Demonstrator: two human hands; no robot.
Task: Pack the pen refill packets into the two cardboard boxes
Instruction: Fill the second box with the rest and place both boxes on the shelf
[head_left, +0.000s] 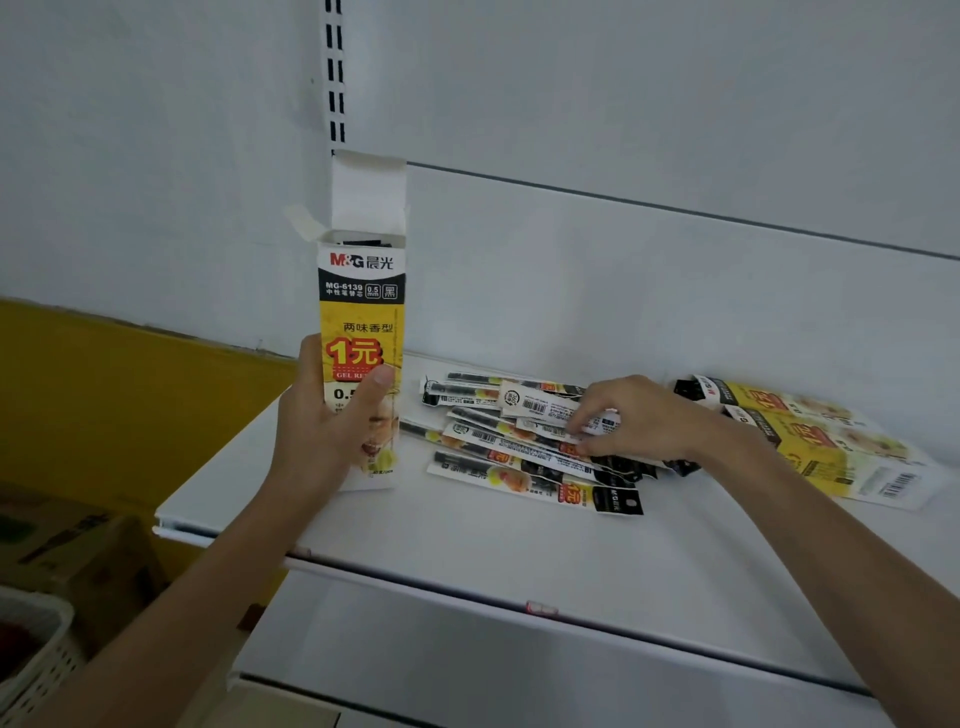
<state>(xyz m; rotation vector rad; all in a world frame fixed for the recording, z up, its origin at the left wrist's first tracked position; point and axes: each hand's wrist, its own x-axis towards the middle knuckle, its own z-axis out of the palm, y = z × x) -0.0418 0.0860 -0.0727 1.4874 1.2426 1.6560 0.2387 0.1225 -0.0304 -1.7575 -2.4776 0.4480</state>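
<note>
My left hand (332, 421) grips a tall yellow, black and white cardboard box (362, 306) and holds it upright on the white shelf (467, 545). Its top flaps stand open and dark packet ends show inside. Several pen refill packets (524, 441) lie in a loose pile to its right. My right hand (631, 418) rests on the pile, fingertips pinching one packet near the middle. A second matching box (815, 441) lies flat on the shelf at the right, behind my right forearm.
The white back wall has a slotted rail (335, 78) above the box. A lower white shelf (519, 675) juts out beneath. At the left are a yellow panel (104, 395), a brown carton (78, 551) and a white woven basket (31, 654).
</note>
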